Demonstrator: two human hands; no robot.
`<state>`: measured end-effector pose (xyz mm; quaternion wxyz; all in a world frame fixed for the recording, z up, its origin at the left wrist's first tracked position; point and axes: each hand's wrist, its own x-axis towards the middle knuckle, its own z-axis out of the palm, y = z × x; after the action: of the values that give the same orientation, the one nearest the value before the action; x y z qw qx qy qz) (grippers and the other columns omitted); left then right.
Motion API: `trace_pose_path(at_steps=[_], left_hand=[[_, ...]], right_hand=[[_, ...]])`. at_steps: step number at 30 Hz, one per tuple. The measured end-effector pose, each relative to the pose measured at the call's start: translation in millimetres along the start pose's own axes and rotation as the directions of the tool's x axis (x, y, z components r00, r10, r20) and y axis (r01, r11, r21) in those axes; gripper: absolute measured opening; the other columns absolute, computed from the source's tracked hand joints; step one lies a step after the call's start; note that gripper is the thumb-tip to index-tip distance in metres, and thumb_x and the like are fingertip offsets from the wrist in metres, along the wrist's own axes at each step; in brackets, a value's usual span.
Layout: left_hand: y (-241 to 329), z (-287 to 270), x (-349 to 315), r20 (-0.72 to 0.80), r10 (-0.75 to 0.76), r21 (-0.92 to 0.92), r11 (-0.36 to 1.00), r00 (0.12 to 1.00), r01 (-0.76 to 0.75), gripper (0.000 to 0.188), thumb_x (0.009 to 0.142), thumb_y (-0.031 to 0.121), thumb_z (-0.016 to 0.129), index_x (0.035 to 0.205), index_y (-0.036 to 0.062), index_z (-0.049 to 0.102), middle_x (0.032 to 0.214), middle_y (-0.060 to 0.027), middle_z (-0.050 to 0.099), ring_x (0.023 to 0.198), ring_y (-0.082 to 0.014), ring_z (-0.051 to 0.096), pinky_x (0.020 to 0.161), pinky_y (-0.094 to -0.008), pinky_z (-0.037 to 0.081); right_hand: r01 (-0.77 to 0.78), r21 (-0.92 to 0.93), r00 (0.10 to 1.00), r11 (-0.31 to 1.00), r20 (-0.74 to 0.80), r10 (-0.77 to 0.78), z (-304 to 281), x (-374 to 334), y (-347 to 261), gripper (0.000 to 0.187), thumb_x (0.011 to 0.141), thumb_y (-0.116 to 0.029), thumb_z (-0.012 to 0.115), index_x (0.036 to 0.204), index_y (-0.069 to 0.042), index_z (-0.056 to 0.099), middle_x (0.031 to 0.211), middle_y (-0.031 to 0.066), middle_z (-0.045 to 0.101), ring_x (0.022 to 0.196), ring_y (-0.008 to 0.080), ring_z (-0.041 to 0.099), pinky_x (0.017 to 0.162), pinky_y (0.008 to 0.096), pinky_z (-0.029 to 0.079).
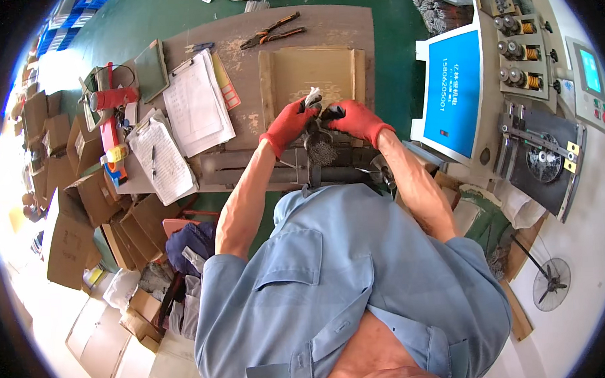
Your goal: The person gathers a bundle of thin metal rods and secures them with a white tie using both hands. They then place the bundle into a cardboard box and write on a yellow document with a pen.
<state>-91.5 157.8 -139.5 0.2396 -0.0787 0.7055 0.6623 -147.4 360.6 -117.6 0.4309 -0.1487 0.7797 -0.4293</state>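
Observation:
Both my hands wear red work gloves with dark palms. Between them, over the near edge of the workbench, is a bundle of thin grey rods or wires (321, 152), its many ends facing me. My left hand (292, 125) is closed on the upper part of this bundle. A crumpled white piece (312, 95), perhaps cloth or plastic, sticks up by its fingertips. My right hand (353, 119) grips the bundle from the other side with bent fingers. Its fingertips are partly hidden against the dark material.
On the bench (245, 78) lie orange-and-black pliers (274, 31), papers on a clipboard (193, 103) and a written sheet with a pen (160, 157). A wooden board (311, 62) lies beyond my hands. At right stands a machine with a blue panel (452, 94); cardboard boxes (71, 244) crowd the left.

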Motion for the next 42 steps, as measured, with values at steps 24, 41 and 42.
trace_pose_path(at_steps=[24,41,42], left_hand=[[-17,-5,3,-0.258,-0.061,0.375,0.913,0.964,0.158,0.051,0.085,0.032,0.062,0.122,-0.0005,0.052,0.112,-0.0258,0.060,0.106,-0.0398,0.057,0.088,-0.0402,0.047],[23,28,-45,-0.503,0.016,0.285,0.947,0.864,0.149,0.070,0.063,0.019,0.076,0.126,-0.0001,0.052,0.103,-0.0188,0.067,0.098,-0.0214,0.064,0.084,-0.0330,0.050],[29,27,-45,-0.503,0.009,0.298,0.940,0.864,0.164,0.071,0.063,0.019,0.076,0.126,0.0000,0.051,0.104,-0.0191,0.066,0.100,-0.0219,0.064,0.085,-0.0331,0.050]], right_hand=[[0.061,0.492,0.984,0.868,-0.176,0.031,53,28,40,0.020,0.074,-0.010,0.073,0.093,-0.004,0.070,0.086,0.0044,0.070,0.078,0.0132,0.063,0.074,0.0301,0.050],[0.021,0.027,0.847,0.999,-0.531,-0.004,52,-7,-4,0.028,0.075,-0.029,0.069,0.093,-0.007,0.065,0.084,0.0171,0.067,0.081,0.0339,0.065,0.071,0.0408,0.051],[0.023,-0.041,0.850,0.999,-0.526,-0.041,50,-6,-5,0.028,0.076,-0.029,0.068,0.094,-0.008,0.065,0.085,0.0171,0.067,0.082,0.0354,0.064,0.072,0.0415,0.051]])
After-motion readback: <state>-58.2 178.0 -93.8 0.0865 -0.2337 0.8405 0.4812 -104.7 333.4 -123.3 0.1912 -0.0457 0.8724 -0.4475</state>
